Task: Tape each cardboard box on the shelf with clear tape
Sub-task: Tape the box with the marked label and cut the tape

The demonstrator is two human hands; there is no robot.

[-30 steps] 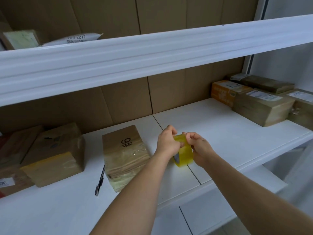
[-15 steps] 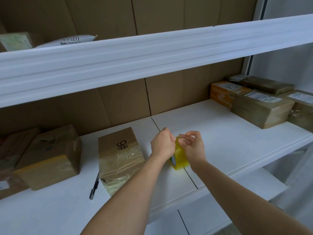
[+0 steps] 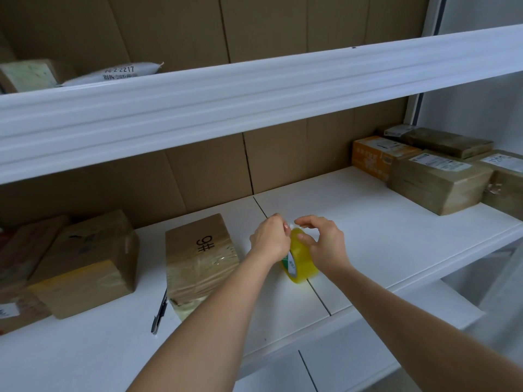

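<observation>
Both hands (image 3: pixel 270 237) (image 3: pixel 325 244) grip tape roll (image 3: pixel 301 260) above shelf (image 3: pixel 382 236).

We see the roll of clear tape (image 3: pixel 300 260), yellowish with a green-printed core, standing on edge on the white shelf (image 3: pixel 382 236) near its front. Just left of it lies a brown cardboard box (image 3: pixel 198 257) marked "9#", its nearer half wrapped in glossy tape. Further left sits a bigger box (image 3: pixel 85 264) with a yellow band along its near edge, and another box (image 3: pixel 22 250) beside that. At the far right, well apart, several labelled boxes (image 3: pixel 435 179) cluster together.
</observation>
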